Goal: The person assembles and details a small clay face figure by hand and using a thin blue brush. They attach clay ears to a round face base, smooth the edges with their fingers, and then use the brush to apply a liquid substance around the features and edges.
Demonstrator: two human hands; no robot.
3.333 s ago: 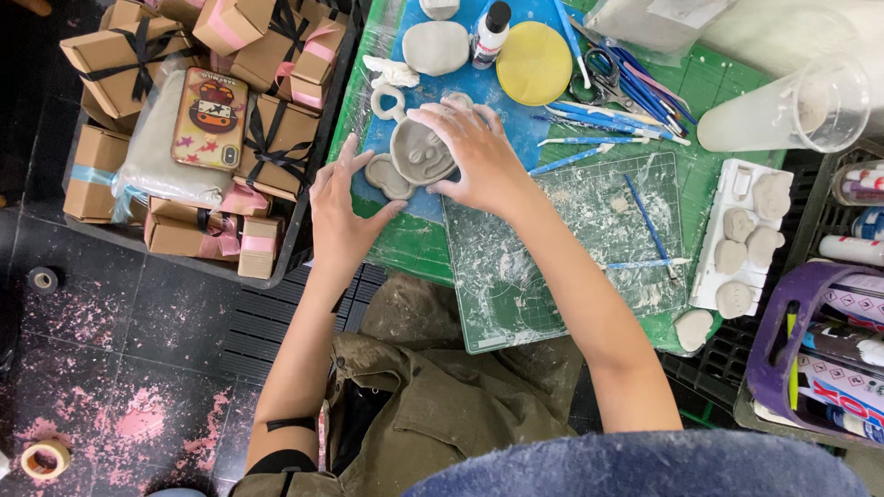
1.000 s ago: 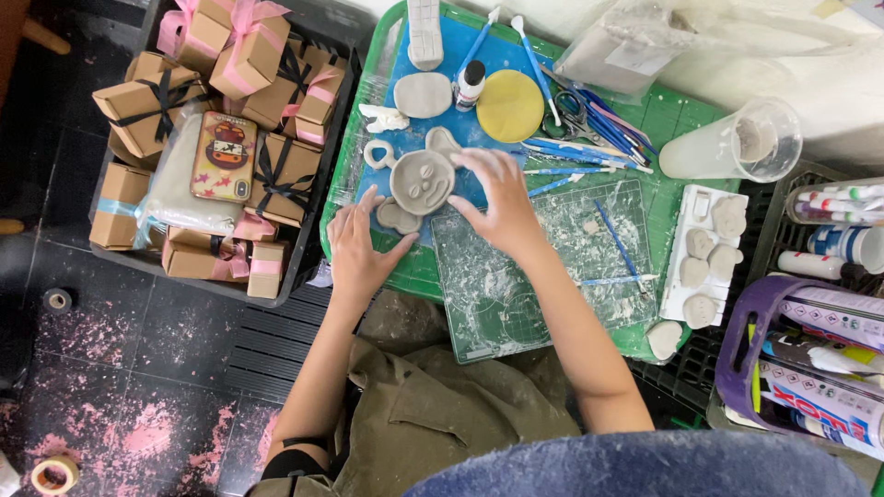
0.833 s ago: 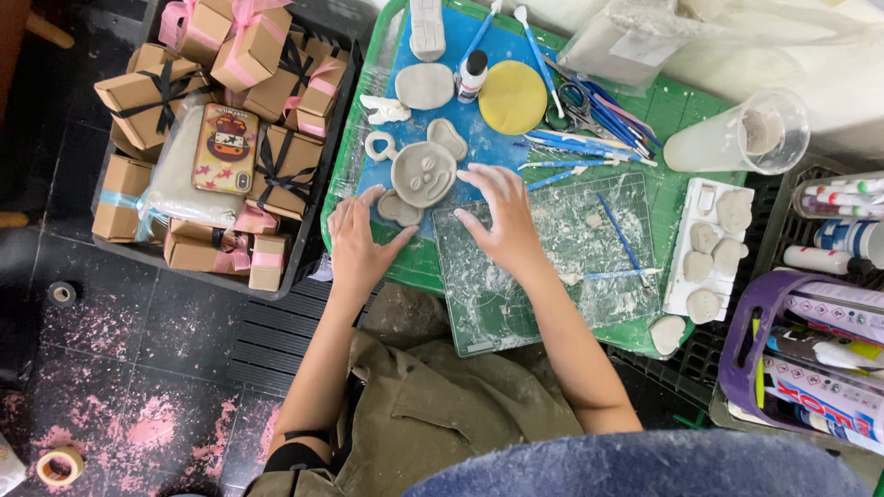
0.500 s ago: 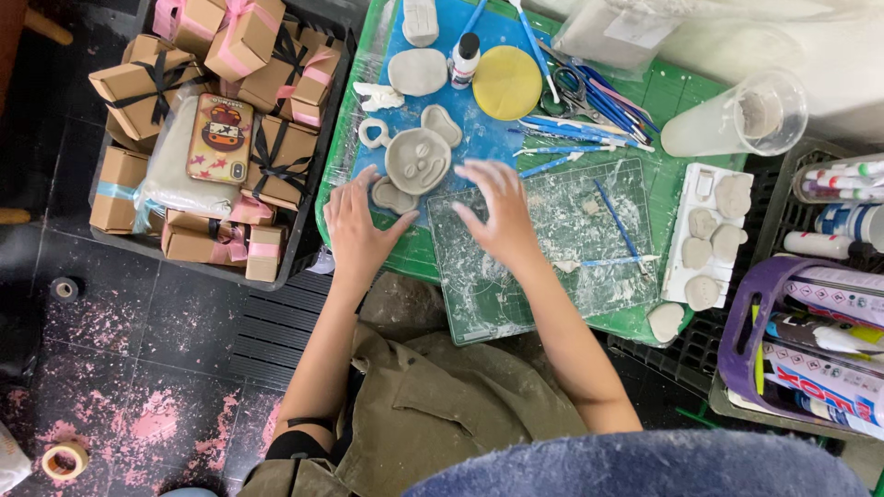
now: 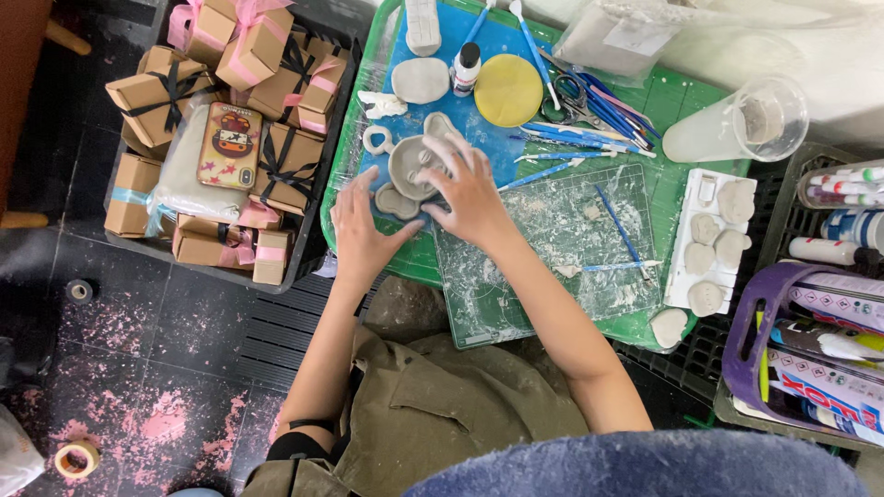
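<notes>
A small grey clay cup (image 5: 410, 166) stands on a blue mat (image 5: 502, 138) at the left of the green tray (image 5: 686, 106). My right hand (image 5: 471, 191) reaches over it, fingertips on its right rim and side. My left hand (image 5: 362, 225) lies spread just below and left of the cup, fingers and thumb around a flat clay piece (image 5: 396, 202) that lies against the cup's base. A clay ring (image 5: 378, 140) lies just left of the cup and another clay lump (image 5: 440, 124) just behind it.
A clear, clay-smeared cutting mat (image 5: 552, 248) with blue tools lies right of my hands. A yellow disc (image 5: 508, 89), a small bottle (image 5: 467, 67), a plastic cup (image 5: 750, 120) and a white tray of clay pieces (image 5: 714, 244) are nearby. A crate of ribboned boxes (image 5: 230, 120) stands left.
Both hands had drawn back from the cup toward the near edge; now they have reached forward again, the right onto the cup, the left beside its base.
</notes>
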